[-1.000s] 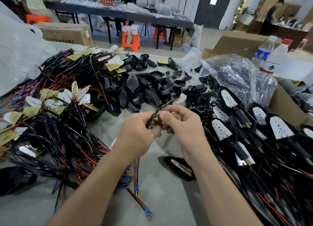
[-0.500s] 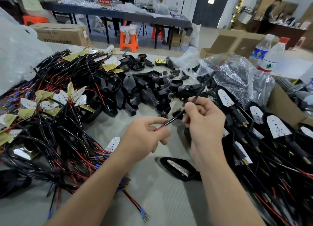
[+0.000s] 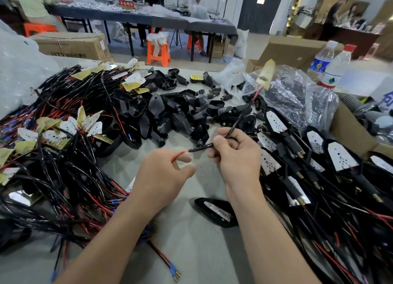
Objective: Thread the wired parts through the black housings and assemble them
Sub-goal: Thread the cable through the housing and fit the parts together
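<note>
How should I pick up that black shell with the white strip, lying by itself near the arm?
Probably from above, pinching the black shell across its two long rims. It lies flat on the grey table, open side up, alone, so both rims are free. Keep off the white strip inside.

Grey worktable (image 3: 170, 21), orange stool (image 3: 158, 54) (plastic), dark door (image 3: 255, 13)

Left grip (image 3: 163, 173), right grip (image 3: 236, 156) both pinching wire (image 3: 200, 148), close together, forearms converging.
</note>
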A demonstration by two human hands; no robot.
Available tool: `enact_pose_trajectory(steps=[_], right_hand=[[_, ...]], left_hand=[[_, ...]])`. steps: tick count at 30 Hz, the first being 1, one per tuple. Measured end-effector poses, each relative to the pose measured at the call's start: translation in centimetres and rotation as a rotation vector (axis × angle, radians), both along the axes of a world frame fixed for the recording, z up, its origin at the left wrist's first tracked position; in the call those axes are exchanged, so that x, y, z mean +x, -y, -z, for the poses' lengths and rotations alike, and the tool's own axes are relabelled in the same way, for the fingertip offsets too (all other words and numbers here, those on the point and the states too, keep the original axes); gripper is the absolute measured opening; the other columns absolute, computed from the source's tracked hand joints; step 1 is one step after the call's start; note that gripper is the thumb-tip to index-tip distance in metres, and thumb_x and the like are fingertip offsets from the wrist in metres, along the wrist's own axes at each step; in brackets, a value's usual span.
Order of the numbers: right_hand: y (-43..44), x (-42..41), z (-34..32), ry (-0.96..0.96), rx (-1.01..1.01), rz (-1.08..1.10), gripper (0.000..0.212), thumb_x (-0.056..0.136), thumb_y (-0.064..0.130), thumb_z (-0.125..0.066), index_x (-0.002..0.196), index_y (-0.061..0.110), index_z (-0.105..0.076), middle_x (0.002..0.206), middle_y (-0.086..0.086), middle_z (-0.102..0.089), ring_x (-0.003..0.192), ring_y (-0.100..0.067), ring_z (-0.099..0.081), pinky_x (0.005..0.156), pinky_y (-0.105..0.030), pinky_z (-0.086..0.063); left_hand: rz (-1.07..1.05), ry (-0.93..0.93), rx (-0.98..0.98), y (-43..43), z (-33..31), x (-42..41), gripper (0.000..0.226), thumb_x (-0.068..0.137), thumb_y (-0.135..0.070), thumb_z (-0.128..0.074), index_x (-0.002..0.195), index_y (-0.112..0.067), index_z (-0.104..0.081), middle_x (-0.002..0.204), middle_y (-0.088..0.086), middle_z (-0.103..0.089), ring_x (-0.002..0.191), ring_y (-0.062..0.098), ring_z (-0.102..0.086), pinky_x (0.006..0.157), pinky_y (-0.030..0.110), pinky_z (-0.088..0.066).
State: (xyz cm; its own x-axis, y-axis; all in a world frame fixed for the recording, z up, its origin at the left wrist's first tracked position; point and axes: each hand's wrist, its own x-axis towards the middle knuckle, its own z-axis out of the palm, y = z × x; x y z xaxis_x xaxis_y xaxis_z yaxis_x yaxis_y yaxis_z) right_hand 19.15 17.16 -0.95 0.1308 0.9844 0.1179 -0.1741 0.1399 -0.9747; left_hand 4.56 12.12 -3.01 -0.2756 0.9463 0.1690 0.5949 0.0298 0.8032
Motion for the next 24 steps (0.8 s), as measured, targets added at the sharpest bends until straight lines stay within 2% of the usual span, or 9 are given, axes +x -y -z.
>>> enact_pose_trajectory(steps=[2,4,7,9,14,19,21,24], right_hand=[[-0.2,0.4,-0.1,-0.016,0.013,0.065,0.016,0.092,-0.002,-0.063,0.089,0.013,-0.067,0.059,-0.007,-0.059,0.048,-0.014,-0.059,0.049,-0.022,-0.046],[-0.4,0.8,-0.1,-0.047,0.015,0.121,0.018,0.093,-0.004,-0.061,0.089,0.013,-0.066,0.058,-0.005,-0.058,0.046,-0.012,-0.059,0.048,-0.019,-0.046],[-0.7,1.6,-0.3,-0.069,0.022,0.178,0.018,0.093,-0.004,-0.060,0.091,0.013,-0.064,0.058,-0.003,-0.061,0.048,-0.013,-0.059,0.050,-0.019,-0.046],[-0.8,1.8,-0.4,-0.080,0.019,0.178,0.017,0.093,-0.003,-0.059,0.093,0.013,-0.064,0.057,-0.002,-0.062,0.050,-0.013,-0.059,0.051,-0.020,-0.047],[-0.2,0.5,-0.2,-0.051,-0.032,-0.007,0.015,0.092,-0.002,-0.062,0.089,0.012,-0.067,0.060,-0.005,-0.065,0.050,-0.014,-0.061,0.050,-0.021,-0.047],[0.5,-0.7,0.0,-0.047,-0.095,-0.131,0.012,0.093,-0.004,-0.062,0.088,0.006,-0.067,0.056,-0.006,-0.065,0.049,-0.015,-0.058,0.049,-0.023,-0.047],[0.8,-1.0,0.0,-0.060,-0.106,-0.173,0.015,0.093,-0.004,-0.061,0.086,0.008,-0.067,0.057,-0.006,-0.065,0.050,-0.014,-0.057,0.048,-0.022,-0.046],[0.6,-0.6,-0.3,-0.092,-0.114,-0.166,0.014,0.093,-0.005,-0.061,0.087,0.007,-0.067,0.056,-0.005,-0.064,0.048,-0.013,-0.057,0.047,-0.021,-0.045]], left_hand=[[-0.004,-0.108,0.004,0.3,-0.1,0.0,0.008,0.083,-0.047,-0.075,0.089,-0.043,-0.073,0.053,-0.020,-0.058,0.055,-0.001,-0.056,0.054,0.024,-0.036],[0.022,-0.012,0.030,0.2,-0.3,0.0,0.003,0.085,-0.049,-0.073,0.085,-0.046,-0.074,0.054,-0.011,-0.060,0.050,0.005,-0.054,0.053,0.027,-0.041],[0.094,0.215,0.065,0.0,-0.6,0.0,0.021,0.095,-0.038,-0.070,0.076,-0.042,-0.078,0.056,0.000,-0.064,0.044,0.004,-0.046,0.049,0.013,-0.039],[0.096,0.268,0.082,0.0,-0.7,-0.1,0.030,0.098,-0.029,-0.067,0.072,-0.036,-0.080,0.052,0.001,-0.061,0.043,0.003,-0.040,0.046,0.010,-0.035],[0.087,0.339,0.090,-0.2,-0.4,0.1,0.013,0.096,-0.022,-0.070,0.092,-0.031,-0.079,0.047,0.000,-0.056,0.041,0.005,-0.039,0.045,0.013,-0.033],[0.129,0.313,0.140,0.0,-0.7,0.2,0.011,0.095,-0.026,-0.071,0.102,-0.033,-0.077,0.044,-0.004,-0.052,0.040,0.003,-0.039,0.046,0.011,-0.033],[0.160,0.302,0.146,0.1,-0.8,0.3,0.009,0.092,-0.034,-0.071,0.095,-0.035,-0.080,0.044,-0.007,-0.047,0.042,0.004,-0.038,0.046,0.015,-0.032],[0.152,0.224,0.129,0.1,-0.7,0.2,0.017,0.084,-0.053,-0.063,0.091,-0.046,-0.077,0.046,-0.006,-0.045,0.044,0.005,-0.037,0.049,0.021,-0.032]])
